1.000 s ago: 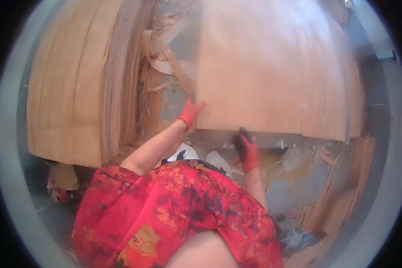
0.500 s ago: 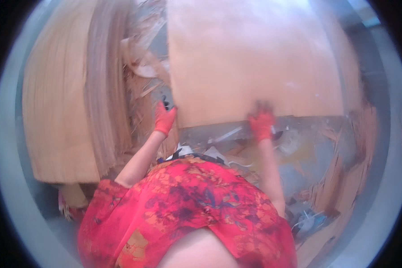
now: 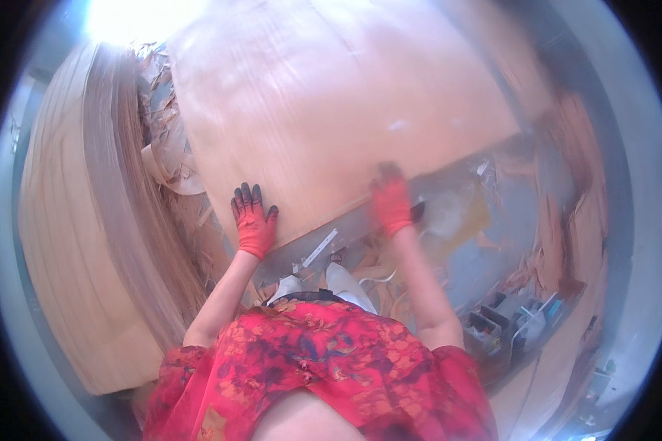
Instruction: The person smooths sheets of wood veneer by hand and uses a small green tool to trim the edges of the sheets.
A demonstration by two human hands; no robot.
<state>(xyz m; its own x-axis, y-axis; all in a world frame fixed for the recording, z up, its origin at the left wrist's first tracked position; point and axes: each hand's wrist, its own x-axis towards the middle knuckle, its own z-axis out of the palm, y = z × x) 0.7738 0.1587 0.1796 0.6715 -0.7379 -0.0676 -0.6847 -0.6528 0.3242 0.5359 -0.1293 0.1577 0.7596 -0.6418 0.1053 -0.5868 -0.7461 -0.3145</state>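
A large, thin, pale sheet of wood veneer (image 3: 331,110) lies in front of me, its near edge slanting up to the right. My left hand (image 3: 254,222), in a red glove with dark fingertips, rests flat on the sheet's near left corner, fingers apart. At the near edge, farther right, is my right hand (image 3: 390,197) in a matching glove, blurred by motion. Its dark fingertips point forward over the sheet. A small dark thing (image 3: 418,212) sticks out from the outer side of this hand; its kind is too blurred to make out.
A tall stack of veneer sheets (image 3: 73,235) stands at the left. Torn veneer scraps (image 3: 171,140) fill the gap beside it. A white strip (image 3: 320,248) lies below the near edge. A compartmented box of small items (image 3: 496,320) sits at the lower right.
My left hand has gone from the sheet's left edge to flat on its corner. The right hand has shifted left with the dark thing. The sheet and surroundings appear turned in view.
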